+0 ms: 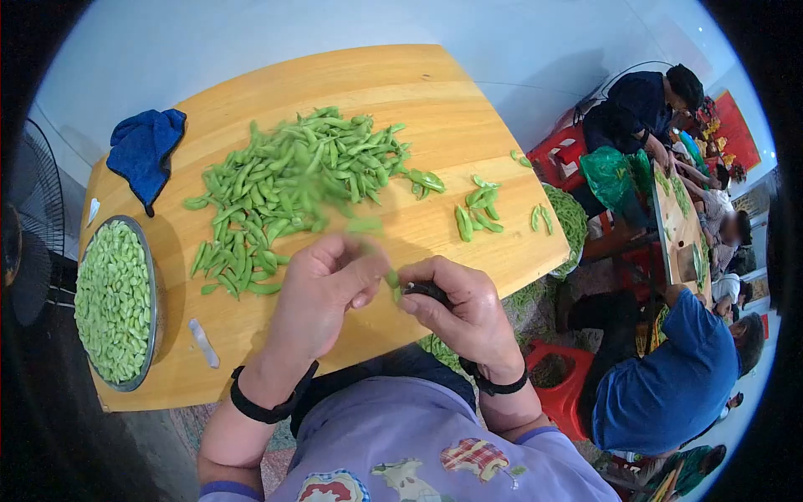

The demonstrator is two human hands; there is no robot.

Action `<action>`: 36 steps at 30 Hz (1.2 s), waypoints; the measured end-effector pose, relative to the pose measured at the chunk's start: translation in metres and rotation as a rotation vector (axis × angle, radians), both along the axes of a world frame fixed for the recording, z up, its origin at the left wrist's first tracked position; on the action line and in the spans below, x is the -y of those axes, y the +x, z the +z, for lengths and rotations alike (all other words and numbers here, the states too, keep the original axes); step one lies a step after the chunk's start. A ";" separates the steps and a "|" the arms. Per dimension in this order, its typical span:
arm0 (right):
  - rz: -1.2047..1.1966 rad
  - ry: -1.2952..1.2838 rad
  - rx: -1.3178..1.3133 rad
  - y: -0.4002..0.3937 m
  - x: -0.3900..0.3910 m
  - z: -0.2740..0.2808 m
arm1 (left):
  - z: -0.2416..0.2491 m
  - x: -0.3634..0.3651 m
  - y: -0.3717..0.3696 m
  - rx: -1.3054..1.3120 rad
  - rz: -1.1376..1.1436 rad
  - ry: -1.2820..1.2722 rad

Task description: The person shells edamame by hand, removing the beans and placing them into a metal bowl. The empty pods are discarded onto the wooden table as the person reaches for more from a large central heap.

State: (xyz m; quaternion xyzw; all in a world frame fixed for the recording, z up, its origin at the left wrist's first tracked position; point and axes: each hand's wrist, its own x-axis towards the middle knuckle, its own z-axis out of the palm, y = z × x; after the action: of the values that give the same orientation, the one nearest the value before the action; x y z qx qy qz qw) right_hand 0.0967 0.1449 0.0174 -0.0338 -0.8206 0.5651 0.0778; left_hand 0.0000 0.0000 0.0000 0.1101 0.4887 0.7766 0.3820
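Note:
My left hand pinches a green soybean pod in front of me, over the near edge of the wooden table. Close beside it, my right hand is closed around a small dark tool whose kind I cannot make out; its tip is at the pod. A heap of whole pods lies beyond my left hand. Blurred green shapes show between heap and hand. At the left stands a metal bowl full of shelled green beans.
Small groups of pods lie on the table's right side. A blue cloth and a pale strip are at the left, near a fan. Red stools and people at another table are at the right.

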 end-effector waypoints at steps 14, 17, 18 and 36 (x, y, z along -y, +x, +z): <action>0.065 0.049 -0.117 0.005 -0.002 -0.007 | 0.013 -0.004 0.016 -0.423 0.190 -0.292; 0.099 0.118 -0.206 0.008 -0.005 -0.005 | 0.011 -0.004 0.013 -0.451 0.191 -0.244; 0.095 0.103 -0.205 0.006 -0.006 -0.002 | 0.010 -0.006 0.013 -0.425 0.190 -0.231; 0.112 0.078 -0.185 0.006 0.001 0.000 | 0.016 -0.003 0.020 -0.503 0.248 -0.219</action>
State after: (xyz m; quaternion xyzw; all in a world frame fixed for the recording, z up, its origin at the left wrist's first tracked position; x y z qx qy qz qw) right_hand 0.1023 0.1441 0.0177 0.0676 -0.8319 0.5369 0.1227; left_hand 0.0199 0.0026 0.0163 0.1965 0.6586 0.7084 0.1607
